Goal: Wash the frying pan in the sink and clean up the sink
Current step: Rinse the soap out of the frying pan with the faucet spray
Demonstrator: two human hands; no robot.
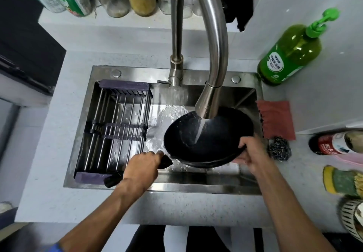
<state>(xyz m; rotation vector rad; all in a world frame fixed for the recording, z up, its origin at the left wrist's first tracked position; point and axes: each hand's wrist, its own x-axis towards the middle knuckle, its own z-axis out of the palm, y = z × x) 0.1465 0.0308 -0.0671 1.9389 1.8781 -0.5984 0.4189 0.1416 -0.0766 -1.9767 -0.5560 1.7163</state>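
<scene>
Rinsing a tilted frying pan under the running faucet, left hand clenched on its handle, right hand pinching the rim, wet grip liable to slip, splashing beyond the sink.

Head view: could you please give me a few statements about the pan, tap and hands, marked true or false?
1. Water from the tap runs into the frying pan. True.
2. The left hand grips the pan's handle. True.
3. The right hand holds the steel scourer. False: it grips the pan's rim; the scourer lies on the counter.
4. The drying rack sits in the sink's right half. False: left half.
</scene>
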